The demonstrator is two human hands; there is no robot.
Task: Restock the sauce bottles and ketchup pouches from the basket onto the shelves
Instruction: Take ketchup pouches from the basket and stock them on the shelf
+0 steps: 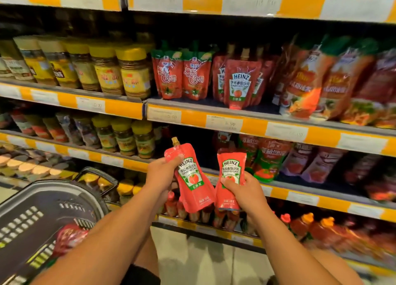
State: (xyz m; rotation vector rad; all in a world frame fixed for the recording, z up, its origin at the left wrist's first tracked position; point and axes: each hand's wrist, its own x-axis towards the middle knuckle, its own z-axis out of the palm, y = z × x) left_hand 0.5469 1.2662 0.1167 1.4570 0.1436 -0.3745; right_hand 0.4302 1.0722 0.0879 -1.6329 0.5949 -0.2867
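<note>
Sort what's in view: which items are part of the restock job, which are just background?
Job:
- left-hand Heinz pouch, held by left hand
- right-hand Heinz pouch, held by right hand
- basket
- shelved Heinz pouches

Background:
- yellow-lidded jars
- green-topped pouches
- bottom-shelf bottles

Left hand [161, 175] and right hand [243, 189] side by side before the tiered metal shelving [252, 125], each gripping one red Heinz ketchup pouch [191, 178]; second red Heinz pouch [230, 178] just right of the first, lower edges nearly touching. Dark plastic shopping basket [42, 212] low at left, beside the left forearm, with a red packet [68, 237] inside. On the shelf above the hands, standing red Heinz pouches [239, 83]; left of those, green-topped red sauce pouches [182, 77], then gold-lidded jars [128, 70]. Red sauce bottles [192, 212] on the low shelf behind and beneath the held pouches.
</note>
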